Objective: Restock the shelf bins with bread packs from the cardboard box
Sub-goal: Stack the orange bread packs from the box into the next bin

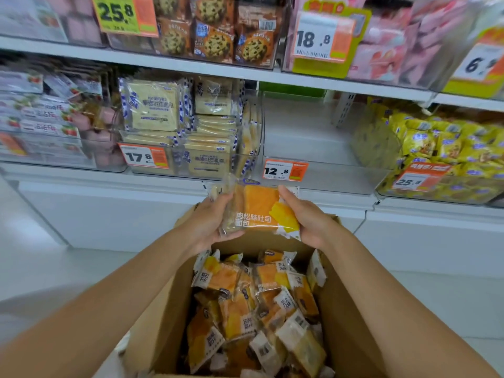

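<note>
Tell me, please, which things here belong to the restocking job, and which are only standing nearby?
Job: bread pack gripped by the left hand and the right hand; cardboard box; loose bread packs inside it; empty bin behind the 12.8 tag.
Not the job: cookie packs; pale toast packs; yellow snack packs; pink packs.

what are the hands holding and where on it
A bread pack: left hand grips its left edge, right hand its right edge.

cookie packs [215, 31] upper centre | pink packs [387, 50] upper right | yellow snack bags [436, 143] right
</note>
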Tool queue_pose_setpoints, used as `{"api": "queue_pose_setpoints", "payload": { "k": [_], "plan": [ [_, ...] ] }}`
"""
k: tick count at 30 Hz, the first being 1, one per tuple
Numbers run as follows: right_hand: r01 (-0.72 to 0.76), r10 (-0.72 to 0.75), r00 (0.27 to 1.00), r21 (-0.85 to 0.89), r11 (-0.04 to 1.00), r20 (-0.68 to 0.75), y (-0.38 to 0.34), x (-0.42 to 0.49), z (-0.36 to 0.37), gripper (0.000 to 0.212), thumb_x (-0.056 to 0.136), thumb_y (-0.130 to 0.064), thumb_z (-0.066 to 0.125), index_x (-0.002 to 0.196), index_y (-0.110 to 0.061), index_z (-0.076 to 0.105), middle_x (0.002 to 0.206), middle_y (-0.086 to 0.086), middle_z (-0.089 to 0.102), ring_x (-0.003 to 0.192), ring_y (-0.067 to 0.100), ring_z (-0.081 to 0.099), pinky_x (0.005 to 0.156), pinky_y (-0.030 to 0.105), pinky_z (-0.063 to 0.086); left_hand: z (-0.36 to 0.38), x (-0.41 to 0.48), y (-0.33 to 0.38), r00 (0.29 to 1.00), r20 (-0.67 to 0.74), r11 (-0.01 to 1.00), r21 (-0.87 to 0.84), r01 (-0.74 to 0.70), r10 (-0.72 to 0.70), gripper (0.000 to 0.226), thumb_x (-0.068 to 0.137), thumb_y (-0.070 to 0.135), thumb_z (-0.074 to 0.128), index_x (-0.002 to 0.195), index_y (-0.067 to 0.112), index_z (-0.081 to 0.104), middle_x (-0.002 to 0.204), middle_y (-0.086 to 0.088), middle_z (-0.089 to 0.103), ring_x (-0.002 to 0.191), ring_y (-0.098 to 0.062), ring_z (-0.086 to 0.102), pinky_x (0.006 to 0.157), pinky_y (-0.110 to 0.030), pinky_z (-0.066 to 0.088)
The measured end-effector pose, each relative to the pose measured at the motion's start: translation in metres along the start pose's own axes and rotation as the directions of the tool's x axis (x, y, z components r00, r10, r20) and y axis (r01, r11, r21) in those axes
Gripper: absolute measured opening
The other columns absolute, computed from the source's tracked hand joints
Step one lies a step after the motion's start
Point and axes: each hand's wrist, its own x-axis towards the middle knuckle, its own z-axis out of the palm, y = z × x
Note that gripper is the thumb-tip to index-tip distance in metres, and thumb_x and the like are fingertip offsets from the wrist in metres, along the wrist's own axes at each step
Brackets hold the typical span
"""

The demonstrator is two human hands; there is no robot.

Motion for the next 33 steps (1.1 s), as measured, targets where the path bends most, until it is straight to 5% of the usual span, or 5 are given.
{"api": "queue_pose_setpoints", "payload": {
  "k": [8, 13, 24, 28, 33],
  "plan": [
    [0.053, -0.055, 0.998, 0.068, 0.996, 0.033, -0.028, -0.007, -0.018, 0.055, 0.067, -0.026, 0.078, 0.117, -0.011, 0.061, 0.109, 0.011, 0.072, 0.098, 0.026, 0.07, 0.086, 0.038, 0.057, 0.012, -0.008, 0.033, 0.99, 0.024, 0.988, 0.058, -0.143, 0.142, 0.064, 0.072, 0.064, 0.067, 0.127, 0.034, 0.054, 0.136, 0.008, 0.055, 0.114, -0.014, 0.056, 0.095, -0.05, 0.052],
    [0.157, -0.145, 0.983, 0.112, 0.981, -0.113, -0.075, 0.019, -0.05, 0.058, 0.064, -0.027, 0.079, 0.118, -0.009, 0.064, 0.104, 0.01, 0.074, 0.086, 0.023, 0.072, 0.079, 0.036, 0.059, 0.014, 0.03, 0.079, 0.906, -0.262, 0.943, 0.098, -0.319, 0.334, 0.015, 0.087, 0.026, 0.073, 0.088, 0.021, 0.059, 0.088, 0.01, 0.062, 0.08, -0.006, 0.056, 0.078, -0.024, 0.043],
    [0.188, -0.216, 0.939, -0.125, 0.974, -0.269, -0.158, 0.166, -0.123, 0.041, 0.077, -0.023, 0.079, 0.113, -0.011, 0.064, 0.104, 0.011, 0.072, 0.07, 0.016, 0.071, 0.062, 0.027, 0.06, -0.006, 0.144, 0.16, 0.922, -0.206, 0.893, 0.386, -0.23, 0.327, 0.028, 0.083, 0.031, 0.074, 0.089, 0.015, 0.053, 0.062, 0.01, 0.064, 0.067, -0.007, 0.058, 0.076, -0.029, 0.048],
    [0.246, -0.302, 0.898, -0.206, 0.947, -0.319, -0.164, 0.223, -0.121, 0.08, 0.054, -0.037, 0.092, 0.122, -0.009, 0.061, 0.108, 0.009, 0.071, 0.082, 0.018, 0.07, 0.056, 0.024, 0.056, -0.028, 0.161, 0.158, 0.862, -0.311, 0.869, 0.426, -0.25, 0.4, 0.105, 0.062, 0.055, 0.084, 0.148, 0.018, 0.035, 0.136, -0.002, 0.057, 0.12, -0.029, 0.054, 0.096, -0.039, 0.042],
    [0.363, -0.565, 0.803, -0.594, 0.718, -0.191, -0.151, 0.309, -0.134, 0.083, 0.056, -0.055, 0.089, 0.124, -0.019, 0.055, 0.111, -0.003, 0.067, 0.1, 0.015, 0.064, 0.082, 0.032, 0.053, -0.037, 0.167, 0.15, 0.799, -0.368, 0.843, 0.452, -0.293, 0.475, 0.127, 0.04, 0.074, 0.083, 0.147, 0.021, 0.038, 0.139, -0.005, 0.056, 0.118, -0.027, 0.059, 0.102, -0.043, 0.045]
  ]
}}
